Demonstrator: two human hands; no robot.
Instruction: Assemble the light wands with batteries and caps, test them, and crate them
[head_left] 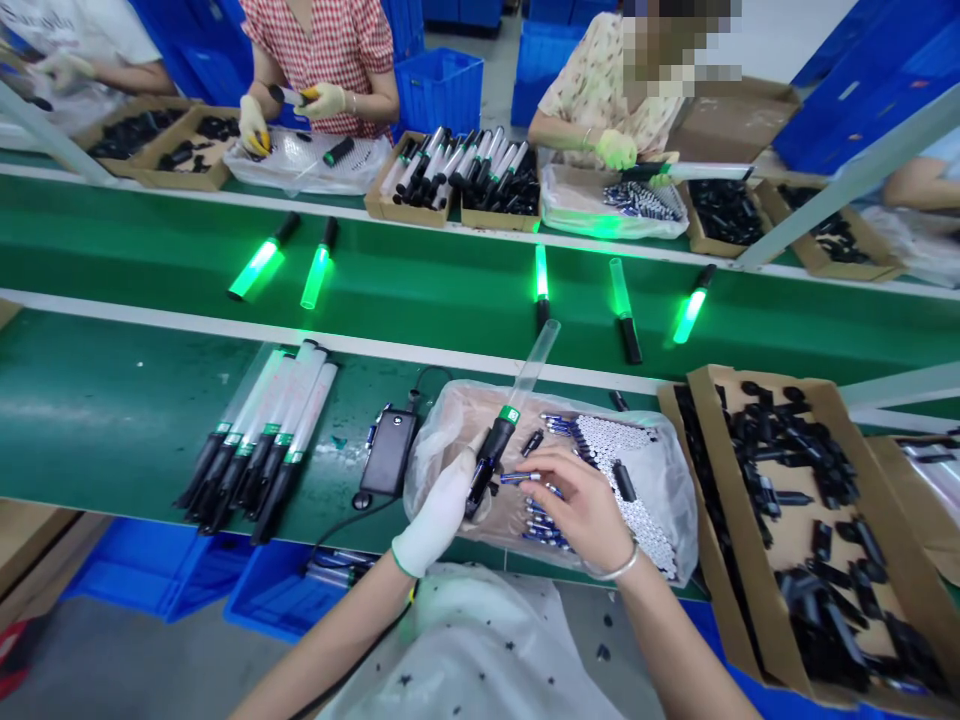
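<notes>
My left hand (442,502), in a white glove, is closed around the black handle of a light stick (496,440). Its clear tube points up and away, with a green band where tube meets handle; the stick is unlit. My bare right hand (581,500) pinches a blue-and-silver battery (519,478) close beside the handle. Both hands are over a plastic-lined tray (442,425). Inside it, many batteries (615,438) stand packed on end, and several blue ones lie loose. A small black cover (622,480) rests on the packed batteries.
Several unlit light sticks (262,430) lie in a pile at left, near a black device (390,450) with a cable. Cardboard boxes of black parts (817,520) stand at right. Lit green sticks (259,265) lie on the green conveyor (420,280). Co-workers (322,60) work opposite.
</notes>
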